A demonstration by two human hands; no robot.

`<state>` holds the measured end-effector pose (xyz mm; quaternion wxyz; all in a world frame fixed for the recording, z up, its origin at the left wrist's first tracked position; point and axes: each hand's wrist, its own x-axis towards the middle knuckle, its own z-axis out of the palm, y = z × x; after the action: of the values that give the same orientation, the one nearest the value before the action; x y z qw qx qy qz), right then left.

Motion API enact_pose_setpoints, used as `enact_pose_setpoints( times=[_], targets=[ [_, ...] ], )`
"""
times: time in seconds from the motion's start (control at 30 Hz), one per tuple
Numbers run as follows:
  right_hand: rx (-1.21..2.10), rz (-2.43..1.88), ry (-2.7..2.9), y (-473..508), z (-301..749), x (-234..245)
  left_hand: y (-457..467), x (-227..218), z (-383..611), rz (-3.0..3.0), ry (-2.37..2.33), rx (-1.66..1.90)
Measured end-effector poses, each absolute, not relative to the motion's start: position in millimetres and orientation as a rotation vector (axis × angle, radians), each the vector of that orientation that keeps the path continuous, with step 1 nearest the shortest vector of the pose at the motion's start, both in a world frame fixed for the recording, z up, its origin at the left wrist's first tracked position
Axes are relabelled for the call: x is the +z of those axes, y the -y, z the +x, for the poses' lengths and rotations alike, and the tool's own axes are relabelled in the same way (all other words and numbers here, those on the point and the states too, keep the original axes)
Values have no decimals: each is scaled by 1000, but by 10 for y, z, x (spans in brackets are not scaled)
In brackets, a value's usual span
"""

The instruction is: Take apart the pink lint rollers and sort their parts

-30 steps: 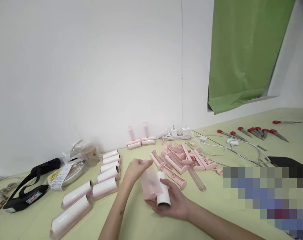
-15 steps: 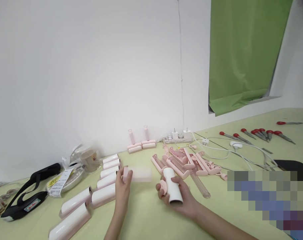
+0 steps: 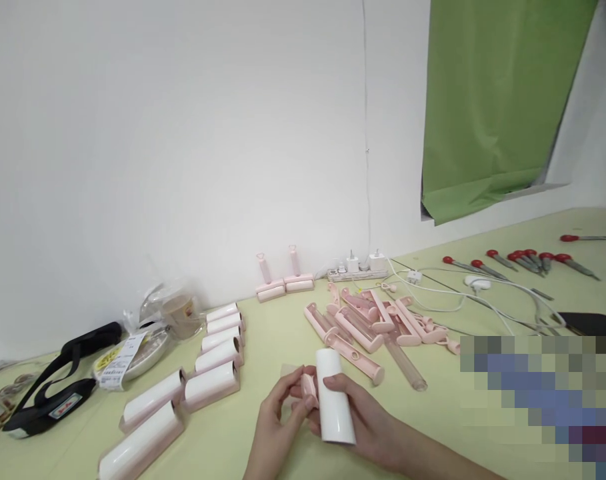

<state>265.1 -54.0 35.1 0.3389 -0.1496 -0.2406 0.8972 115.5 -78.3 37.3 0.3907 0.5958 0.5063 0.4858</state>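
My right hand point(image 3: 367, 413) is closed around a white lint-roller refill roll point(image 3: 334, 400), tilted with its near end toward me. Beside the roll, the fingers of my left hand point(image 3: 283, 407) pinch a small pink plastic piece point(image 3: 309, 390), whose exact shape is partly hidden by the fingers. A pale translucent piece point(image 3: 290, 368) shows behind my left fingers, mostly covered. Just beyond my hands lies a pile of pink roller frames point(image 3: 355, 359) and clear pinkish tubes point(image 3: 405, 363). To the left are several white rolls in pink covers point(image 3: 211, 385).
Two pink lint rollers point(image 3: 271, 288) lean against the wall. Behind the pile sits a power strip point(image 3: 357, 275) with white cables point(image 3: 453, 291). Red-handled tools point(image 3: 527, 260) lie at the right. A black strap point(image 3: 47, 400), a wrapped container point(image 3: 147, 350) and a cup point(image 3: 179, 315) are at left.
My left hand has moved right, from beside the row of rolls to the pink piece at the white roll. The roll has come slightly nearer to me, still in my right hand.
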Motion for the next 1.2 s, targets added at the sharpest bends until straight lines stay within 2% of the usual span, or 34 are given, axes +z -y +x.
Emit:
enact_pose_setpoints(
  times=[0.17,0.47,0.7,1.03,1.2],
  targets=[
    [2276,-422,901,655,2681,515,772,372,1104,1234,-1322,1498],
    [2459,-609,1268,702,2671,430,940,588,1175,1428,-1117,1067],
    [2455,-575,1278,664,2693,464,980,544,1222,1431,-1136,1011],
    [2440,-626,1328,671,2725,588,986,506,1096,2182,-1246,1060],
    [2390,-635,1370,668,2727,580,1009,519,1225,1948,-1263,1197]
  ],
)
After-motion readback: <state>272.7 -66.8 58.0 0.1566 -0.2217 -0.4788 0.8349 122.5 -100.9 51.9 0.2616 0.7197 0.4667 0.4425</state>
